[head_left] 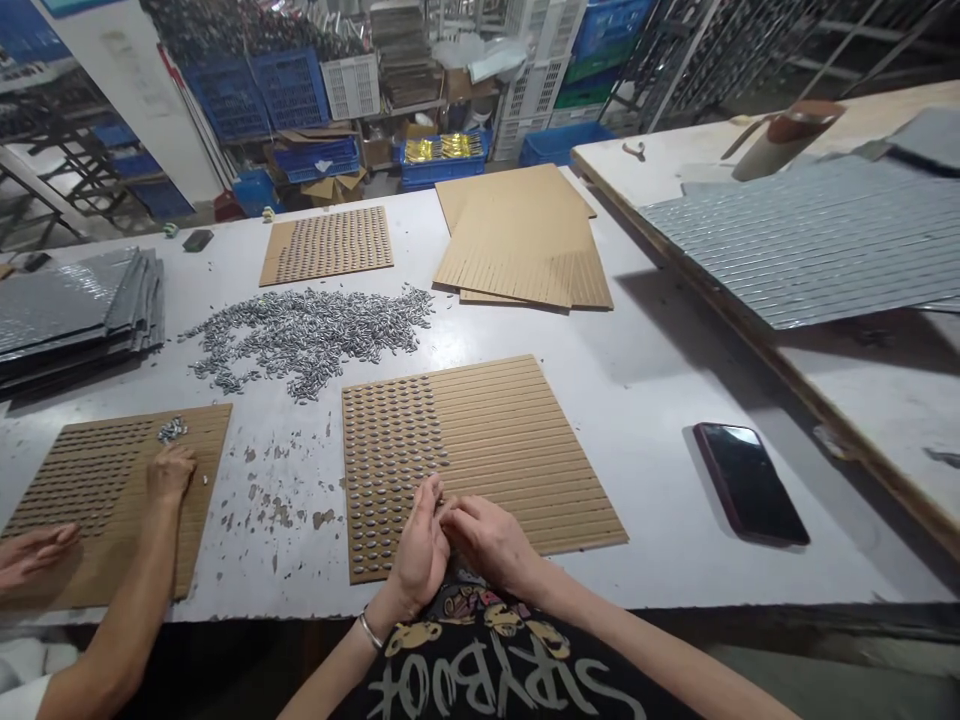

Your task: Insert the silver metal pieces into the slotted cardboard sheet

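My left hand (421, 548) is cupped, its fingers pressed together, over the near edge of a ridged cardboard sheet (517, 450). Against its palm, my right hand (491, 540) closes its fingertips in a pinch. Whatever the two hands hold is hidden by the fingers. Rows of small silvery oval metal pieces (390, 430) cover the left part of this sheet, while bare ridges show on the right. Beyond it lies a loose heap of the same oval pieces (337, 325).
At left, a co-worker's hand (171, 472) reaches over another partly filled cardboard sheet (202, 540). A phone (750, 485) lies at right. Stacked cardboard (525, 240), a filled sheet (337, 243) and grey sheets (67, 300) lie farther back. A side table (900, 440) holds a silvery ribbed sheet (817, 240).
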A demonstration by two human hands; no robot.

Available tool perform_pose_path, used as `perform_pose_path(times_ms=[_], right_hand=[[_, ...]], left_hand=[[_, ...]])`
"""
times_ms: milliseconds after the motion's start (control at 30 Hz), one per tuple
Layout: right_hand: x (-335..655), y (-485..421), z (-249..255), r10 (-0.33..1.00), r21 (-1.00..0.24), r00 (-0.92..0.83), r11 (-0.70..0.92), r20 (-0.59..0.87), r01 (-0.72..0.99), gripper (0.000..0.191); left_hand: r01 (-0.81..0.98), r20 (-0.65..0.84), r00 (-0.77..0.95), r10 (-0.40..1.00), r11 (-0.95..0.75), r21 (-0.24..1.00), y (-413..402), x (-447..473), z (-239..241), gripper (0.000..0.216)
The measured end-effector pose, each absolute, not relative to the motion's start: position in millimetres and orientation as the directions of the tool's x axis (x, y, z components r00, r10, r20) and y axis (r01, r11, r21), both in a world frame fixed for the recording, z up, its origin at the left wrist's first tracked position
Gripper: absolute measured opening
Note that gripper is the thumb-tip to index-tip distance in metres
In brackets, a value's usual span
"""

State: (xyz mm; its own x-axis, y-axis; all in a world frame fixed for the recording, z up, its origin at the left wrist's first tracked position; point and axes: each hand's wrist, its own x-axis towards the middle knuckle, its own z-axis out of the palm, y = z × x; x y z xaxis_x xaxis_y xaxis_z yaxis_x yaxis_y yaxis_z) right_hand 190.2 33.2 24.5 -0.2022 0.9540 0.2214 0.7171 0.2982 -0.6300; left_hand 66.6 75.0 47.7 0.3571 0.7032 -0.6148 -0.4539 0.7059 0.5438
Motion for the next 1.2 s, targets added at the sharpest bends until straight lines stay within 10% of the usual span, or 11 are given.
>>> perform_pose_path(times_ms=[300,1200], right_hand=[[229,74,17,0.995,-0.785,0.102,-0.08,-0.021,0.614,0.01],[206,90,-12,0.989,-0.632,0.132,-0.062,0.064,0.772,0.017]], left_hand=[[-0.307,-0.489,0.182,0.853,0.522,0.796,97,39,55,0.031],[-0.291,-0.405,-0.071,0.912,0.369,0.883,113,-11,45,0.037]])
